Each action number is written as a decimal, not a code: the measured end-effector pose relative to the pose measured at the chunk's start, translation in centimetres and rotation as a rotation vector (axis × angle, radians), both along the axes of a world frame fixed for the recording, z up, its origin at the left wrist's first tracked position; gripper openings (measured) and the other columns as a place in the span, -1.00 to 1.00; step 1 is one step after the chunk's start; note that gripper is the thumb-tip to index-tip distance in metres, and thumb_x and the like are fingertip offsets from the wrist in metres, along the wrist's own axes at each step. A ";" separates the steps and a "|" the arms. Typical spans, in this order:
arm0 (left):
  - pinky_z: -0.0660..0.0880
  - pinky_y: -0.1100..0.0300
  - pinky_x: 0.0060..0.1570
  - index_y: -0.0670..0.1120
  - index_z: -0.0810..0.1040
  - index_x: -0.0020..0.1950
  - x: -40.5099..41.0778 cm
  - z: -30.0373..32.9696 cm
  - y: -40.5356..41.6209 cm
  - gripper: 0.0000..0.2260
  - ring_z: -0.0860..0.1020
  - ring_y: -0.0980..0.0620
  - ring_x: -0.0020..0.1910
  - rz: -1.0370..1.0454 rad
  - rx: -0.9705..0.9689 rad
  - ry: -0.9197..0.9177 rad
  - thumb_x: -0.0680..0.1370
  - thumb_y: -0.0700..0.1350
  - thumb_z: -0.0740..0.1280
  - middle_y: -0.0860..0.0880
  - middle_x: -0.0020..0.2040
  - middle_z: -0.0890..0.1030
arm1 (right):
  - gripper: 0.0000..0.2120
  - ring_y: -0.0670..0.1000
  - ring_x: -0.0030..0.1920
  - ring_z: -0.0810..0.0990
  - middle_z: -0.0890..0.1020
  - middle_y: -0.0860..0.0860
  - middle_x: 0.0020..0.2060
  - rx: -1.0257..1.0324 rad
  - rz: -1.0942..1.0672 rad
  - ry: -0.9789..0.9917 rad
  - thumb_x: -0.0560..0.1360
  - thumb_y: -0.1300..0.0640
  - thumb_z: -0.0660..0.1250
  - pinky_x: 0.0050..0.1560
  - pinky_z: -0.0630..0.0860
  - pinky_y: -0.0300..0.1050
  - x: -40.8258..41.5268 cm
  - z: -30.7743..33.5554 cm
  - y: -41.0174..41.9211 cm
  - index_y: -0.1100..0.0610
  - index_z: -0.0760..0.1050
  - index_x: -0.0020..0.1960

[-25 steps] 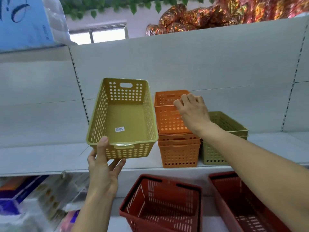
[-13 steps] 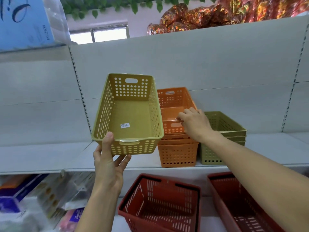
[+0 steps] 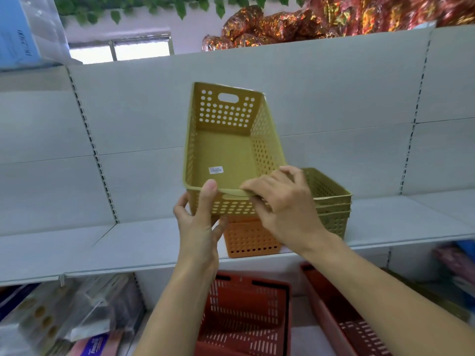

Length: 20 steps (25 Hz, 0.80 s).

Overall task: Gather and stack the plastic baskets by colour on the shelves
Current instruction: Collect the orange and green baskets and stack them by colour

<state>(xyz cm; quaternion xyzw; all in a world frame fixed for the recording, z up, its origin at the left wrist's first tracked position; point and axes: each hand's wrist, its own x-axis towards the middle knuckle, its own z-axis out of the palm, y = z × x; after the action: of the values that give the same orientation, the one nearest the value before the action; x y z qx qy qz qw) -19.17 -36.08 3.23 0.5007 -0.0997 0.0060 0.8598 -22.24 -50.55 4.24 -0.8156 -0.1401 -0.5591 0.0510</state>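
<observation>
Left to right across the shelf [image 3: 144, 242].

Left hand [image 3: 199, 222]: closed on the near short end of the yellow-green basket [image 3: 223, 150], thumb lying up over the rim, fingers curled under the perforated end wall. Basket is held in the air, above and slightly in front of the shelf, tipped so its open mouth faces the camera. Long axis runs away from the person, toward the back panel. Inside: empty apart from a small white label stuck on the floor.

Directly below and behind the held basket: orange basket stack [image 3: 250, 240] on the shelf, mostly hidden; the count can't be read from here.

Right hand [image 3: 285, 204]: fingers bent over the same near rim at its right corner, pinching it. Both hands grip the one basket.

Right of the orange stack, just beside it: stack of matching yellow-green baskets [image 3: 331, 199], three rims visible, top one apparently empty.

Judgement: the matching stack lies to the right of and lower than the held basket, same long-axis direction, so the move calls for a shift rightward and down. Right hand is the nearer to that stack.

Below the shelf: two red shopping baskets [image 3: 246, 312], empty as far as visible.
</observation>
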 end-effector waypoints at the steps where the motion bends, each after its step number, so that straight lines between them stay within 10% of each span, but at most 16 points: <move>1: 0.51 -0.05 0.24 0.01 0.26 0.40 0.2 0.0 -0.8 -0.24 0.59 -0.06 0.21 -0.059 0.055 -0.014 0.32 0.22 0.50 -0.04 0.23 0.56 | -0.84 0.03 -0.13 0.62 0.70 -0.08 -0.17 0.025 -0.019 0.008 0.44 0.21 0.38 0.13 0.40 0.07 -0.4 0.0 -1.1 0.03 0.59 0.00; 11: -0.10 -0.09 0.54 0.06 0.21 0.53 7.2 -3.1 -8.7 -0.29 0.13 0.00 0.55 0.424 1.451 -0.897 0.45 0.26 0.34 0.00 0.52 0.29 | -0.78 -0.04 -0.15 0.53 0.70 0.07 -0.13 0.204 -0.115 0.081 0.36 0.39 0.47 -0.03 0.38 -0.08 -3.4 0.8 -17.3 0.18 0.64 -0.04; 20: 0.36 0.09 0.05 0.10 0.59 0.14 10.3 -4.5 -10.6 -0.78 0.57 0.03 -0.02 0.517 1.430 -0.870 0.62 0.07 0.19 0.10 0.00 0.66 | -0.78 0.14 -0.08 0.65 0.72 0.07 -0.11 0.122 -0.116 0.099 0.37 0.40 0.45 -0.06 0.38 -0.06 1.5 -0.1 -22.9 0.19 0.64 -0.03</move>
<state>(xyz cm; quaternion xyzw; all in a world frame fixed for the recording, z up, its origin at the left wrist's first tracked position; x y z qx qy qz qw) -8.90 -46.73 -1.22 0.8800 -0.2823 0.3272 0.1972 -20.70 -73.41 4.16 -0.8443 -0.0558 -0.5276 0.0748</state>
